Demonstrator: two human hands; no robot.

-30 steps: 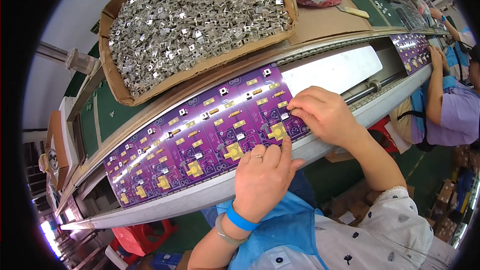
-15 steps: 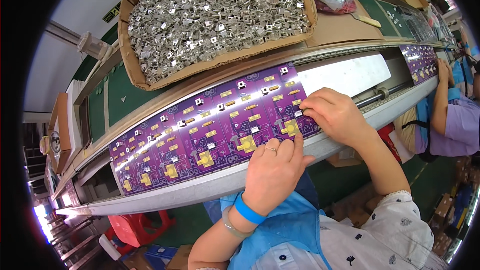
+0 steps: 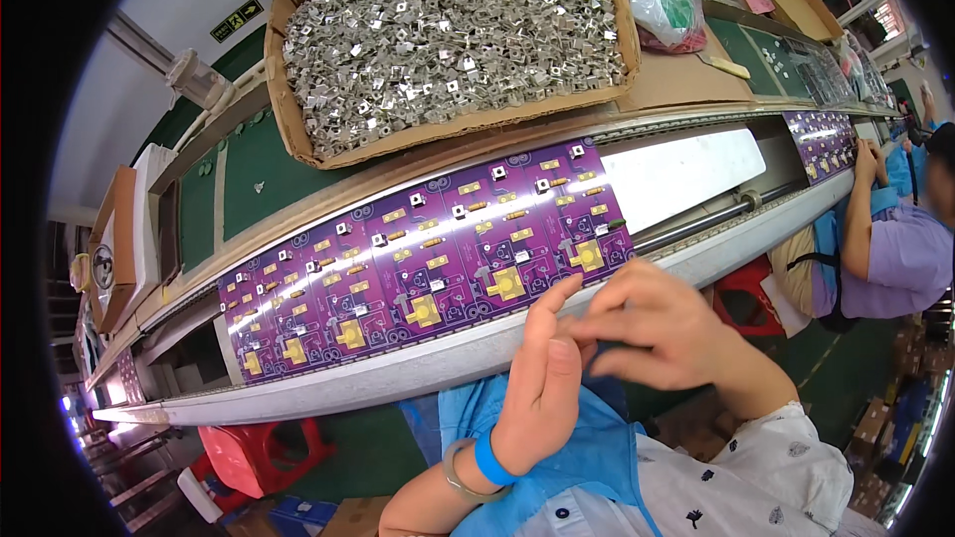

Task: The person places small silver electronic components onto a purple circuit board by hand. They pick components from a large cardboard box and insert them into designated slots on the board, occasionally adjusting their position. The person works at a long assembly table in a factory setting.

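While your straight-fingered left hand (image 3: 542, 398) and half-curled right hand (image 3: 662, 328), contents indeterminable, sit before the purple circuit board (image 3: 383, 283), its likely stiff, light body warrants holding by the edges.

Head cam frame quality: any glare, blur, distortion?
Head view: a bright glare streak runs lengthwise over the purple circuit board; head view: right hand looks motion-blurred, left hand sharper; head view: fisheye bows the metal front rail, and the frame corners go black.
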